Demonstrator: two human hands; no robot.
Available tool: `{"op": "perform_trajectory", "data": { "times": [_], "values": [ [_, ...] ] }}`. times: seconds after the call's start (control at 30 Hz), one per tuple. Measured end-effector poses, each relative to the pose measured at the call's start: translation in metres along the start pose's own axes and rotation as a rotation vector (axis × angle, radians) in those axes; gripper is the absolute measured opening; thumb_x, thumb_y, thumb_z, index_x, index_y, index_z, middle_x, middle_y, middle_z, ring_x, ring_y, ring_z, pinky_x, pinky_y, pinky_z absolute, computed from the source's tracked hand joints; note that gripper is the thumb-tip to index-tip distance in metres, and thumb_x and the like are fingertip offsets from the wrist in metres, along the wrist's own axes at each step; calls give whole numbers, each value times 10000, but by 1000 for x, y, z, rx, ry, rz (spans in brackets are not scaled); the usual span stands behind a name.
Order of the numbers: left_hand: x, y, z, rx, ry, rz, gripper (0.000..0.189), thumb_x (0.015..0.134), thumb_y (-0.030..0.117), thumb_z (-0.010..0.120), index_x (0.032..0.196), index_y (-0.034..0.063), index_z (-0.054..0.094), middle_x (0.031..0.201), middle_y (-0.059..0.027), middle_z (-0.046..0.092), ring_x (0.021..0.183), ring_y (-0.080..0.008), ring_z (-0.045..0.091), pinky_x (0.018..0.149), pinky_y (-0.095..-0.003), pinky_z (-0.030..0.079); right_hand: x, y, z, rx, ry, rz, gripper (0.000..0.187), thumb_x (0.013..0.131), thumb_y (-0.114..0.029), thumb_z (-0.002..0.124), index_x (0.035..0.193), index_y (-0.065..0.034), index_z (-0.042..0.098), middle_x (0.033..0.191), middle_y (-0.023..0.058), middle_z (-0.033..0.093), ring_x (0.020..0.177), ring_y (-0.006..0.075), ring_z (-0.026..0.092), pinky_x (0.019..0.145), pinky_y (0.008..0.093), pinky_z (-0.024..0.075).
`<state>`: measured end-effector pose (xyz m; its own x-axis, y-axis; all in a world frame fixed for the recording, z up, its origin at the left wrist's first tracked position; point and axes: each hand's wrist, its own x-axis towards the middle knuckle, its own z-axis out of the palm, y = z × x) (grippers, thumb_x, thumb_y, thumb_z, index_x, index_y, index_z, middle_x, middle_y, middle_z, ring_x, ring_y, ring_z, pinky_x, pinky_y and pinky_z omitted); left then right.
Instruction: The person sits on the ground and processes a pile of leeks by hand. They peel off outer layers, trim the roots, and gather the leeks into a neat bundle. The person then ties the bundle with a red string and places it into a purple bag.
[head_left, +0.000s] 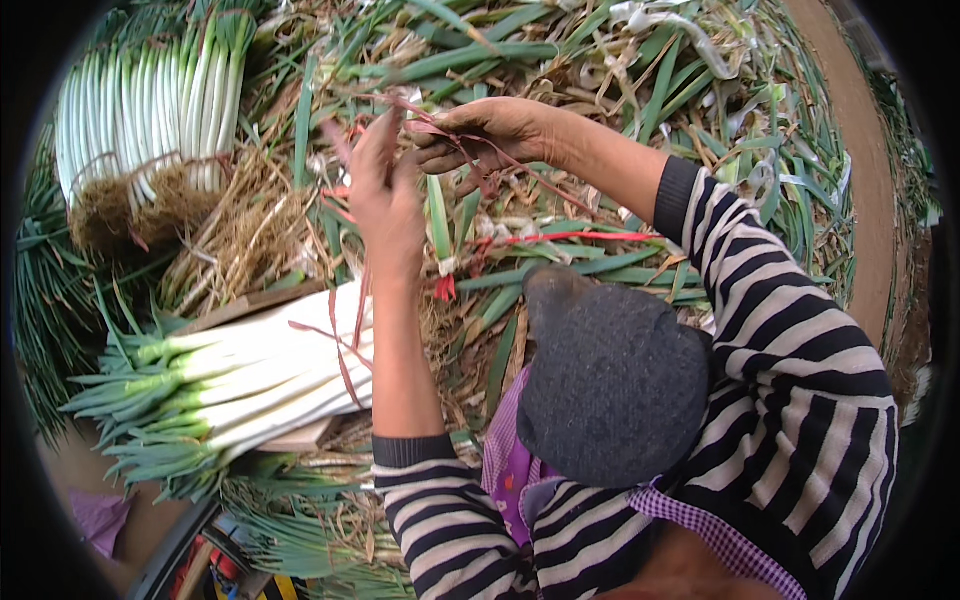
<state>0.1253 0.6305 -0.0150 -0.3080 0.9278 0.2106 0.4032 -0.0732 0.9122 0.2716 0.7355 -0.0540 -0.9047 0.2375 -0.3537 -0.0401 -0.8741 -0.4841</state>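
Observation:
Both hands are raised over a litter of trimmed leaves. In my right hand (495, 139), a faded pink tying strip (525, 166) is pinched between thumb and fingers, its loose ends trailing. My left hand (386, 187), blurred, is close beside it, with part of the pink strip at its fingertips. Below my left forearm lies a bundle of cleaned green onions (277, 360), white stalks to the right and green tops to the left. Another pink strip (341, 352) loosely crosses those stalks. My forearm hides the bundle's right end.
Tied onion bundles (150, 112) with roots stand at upper left. Untrimmed onions (247, 232) lie beside them. A wooden board (300, 437) shows under the white stalks. Red ribbon (570, 237) lies on the leaf waste (480, 60). A rounded dark grey cloth shape (615, 382) covers my chest.

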Motion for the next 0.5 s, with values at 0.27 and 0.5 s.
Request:
{"op": "perform_trajectory", "data": {
  "times": [0.27,0.5],
  "values": [
    [-28,-10,3,205,-99,-179,249,839,264,628,879,19,608,661,-99,625,580,-188,598,542,-325,444,-11,8,13,-451,142,163,270,925,-295,447,887,-54,560,647,-29,493,421,59,377,383,241,413],
    [-75,-1,-32,-284,92,-614,267,908,231,545,747,18,529,578,29,421,493,-44,365,454,-203,287,-2,-17,-25,-755,470,-65,351,877,-408,547,920,-63,597,517,-86,341,426,26,270,395,203,200]
  ]
}}
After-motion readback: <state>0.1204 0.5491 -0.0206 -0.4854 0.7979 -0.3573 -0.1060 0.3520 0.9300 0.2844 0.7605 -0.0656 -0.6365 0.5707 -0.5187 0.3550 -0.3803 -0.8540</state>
